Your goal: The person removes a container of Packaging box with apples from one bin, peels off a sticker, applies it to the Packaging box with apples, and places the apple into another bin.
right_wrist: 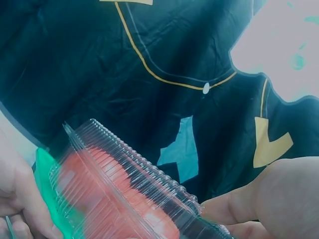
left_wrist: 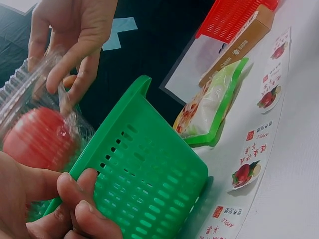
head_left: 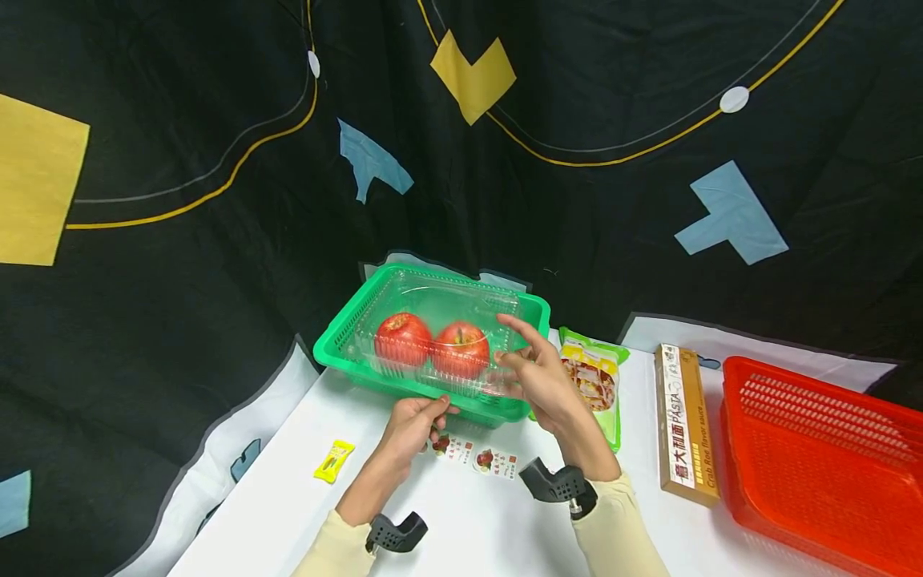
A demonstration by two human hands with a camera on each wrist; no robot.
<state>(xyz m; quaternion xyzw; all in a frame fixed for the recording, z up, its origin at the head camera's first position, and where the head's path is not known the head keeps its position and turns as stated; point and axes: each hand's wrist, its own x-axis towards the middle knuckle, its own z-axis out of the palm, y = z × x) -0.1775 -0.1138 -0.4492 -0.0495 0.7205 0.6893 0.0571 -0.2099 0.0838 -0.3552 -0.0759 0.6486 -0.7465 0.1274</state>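
Observation:
A clear plastic clamshell box (head_left: 476,303) with two red apples (head_left: 461,350) inside sits tilted in the green basket (head_left: 339,353). My left hand (head_left: 413,429) grips the near rim of this basket, thumb on top and fingers curled below, as the left wrist view shows. With my right hand (head_left: 544,381) I hold the right end of the box between thumb and fingers. In the right wrist view, the ridged side of the box (right_wrist: 144,167) meets the right hand (right_wrist: 279,199). The box's underside is hidden by the basket.
A green-edged food packet (head_left: 594,385) lies right of the basket, and a pasta box (head_left: 685,425) stands beside a red basket (head_left: 829,465). A small yellow packet (head_left: 334,462) and apple stickers (head_left: 495,462) lie on the white table (head_left: 476,529). Black cloth (head_left: 577,216) hangs behind.

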